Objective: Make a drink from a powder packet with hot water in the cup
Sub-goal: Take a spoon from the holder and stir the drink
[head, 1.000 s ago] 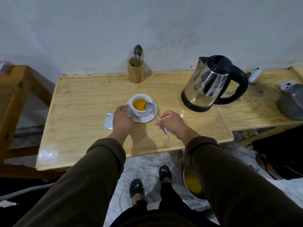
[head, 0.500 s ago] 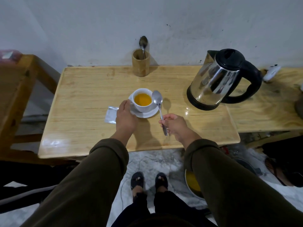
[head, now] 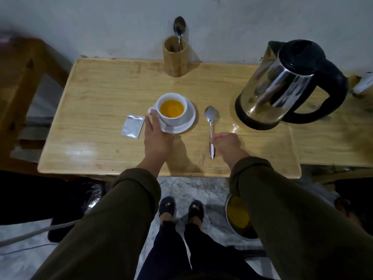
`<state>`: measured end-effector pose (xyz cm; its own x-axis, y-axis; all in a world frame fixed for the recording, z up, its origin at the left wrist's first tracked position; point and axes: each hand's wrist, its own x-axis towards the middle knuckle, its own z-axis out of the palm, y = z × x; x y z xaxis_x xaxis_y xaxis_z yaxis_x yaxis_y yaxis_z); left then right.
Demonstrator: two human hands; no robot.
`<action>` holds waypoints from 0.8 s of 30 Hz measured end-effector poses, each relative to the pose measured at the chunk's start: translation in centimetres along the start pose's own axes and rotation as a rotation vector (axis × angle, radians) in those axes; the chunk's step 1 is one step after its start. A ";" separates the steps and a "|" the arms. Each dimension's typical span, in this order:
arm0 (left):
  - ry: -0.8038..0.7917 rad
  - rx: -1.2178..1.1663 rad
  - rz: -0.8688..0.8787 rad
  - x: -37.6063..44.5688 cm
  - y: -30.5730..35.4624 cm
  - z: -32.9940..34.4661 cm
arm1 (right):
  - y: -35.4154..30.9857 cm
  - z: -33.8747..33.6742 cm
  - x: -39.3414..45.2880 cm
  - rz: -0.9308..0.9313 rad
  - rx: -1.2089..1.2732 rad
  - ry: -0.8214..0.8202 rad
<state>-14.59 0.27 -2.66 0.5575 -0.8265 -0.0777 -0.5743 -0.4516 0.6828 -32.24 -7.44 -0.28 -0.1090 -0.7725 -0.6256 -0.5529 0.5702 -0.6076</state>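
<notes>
A white cup of orange-yellow drink stands on a white saucer in the middle of the wooden table. My left hand grips the cup at its handle, on the saucer's left edge. To the left of that hand lies an opened silver powder packet, flat on the table. My right hand pinches the handle of a metal spoon, which lies on the table right of the saucer, bowl pointing away from me.
A steel kettle with black lid and handle stands at the right. A bamboo holder with a second spoon is by the wall. A wooden frame stands left. On the floor sits a bowl of yellow liquid.
My right hand lifted the spoon out of the cup, carried it right and lowered it onto the table. My left hand stayed at the cup.
</notes>
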 end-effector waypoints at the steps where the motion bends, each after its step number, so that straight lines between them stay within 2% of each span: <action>1: -0.009 -0.019 0.007 -0.1 0.1 0.3 | 0.0 0.0 0.2 -0.008 -0.008 -0.025; 3: -0.020 -0.049 -0.005 -0.3 0.3 0.7 | -0.3 0.1 0.3 0.004 -0.069 -0.028; 5: -0.017 -0.071 -0.046 -0.5 0.7 1.1 | -0.6 0.2 0.2 0.013 -0.102 0.085; 7: -0.005 -0.092 -0.065 -0.7 1.0 1.4 | -0.9 0.3 0.4 -0.004 -0.150 0.120; 11: 0.019 -0.113 -0.076 -0.9 1.3 1.5 | -1.2 0.8 1.1 0.023 -0.256 0.107; 24: 0.041 -0.100 -0.107 -0.9 1.1 2.0 | -1.1 0.7 1.8 -0.008 -0.317 0.041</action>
<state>-16.84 -0.16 -3.28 0.6376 -0.7600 -0.1260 -0.4485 -0.4992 0.7414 -31.25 -9.32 -1.05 -0.1333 -0.7907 -0.5975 -0.7829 0.4537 -0.4257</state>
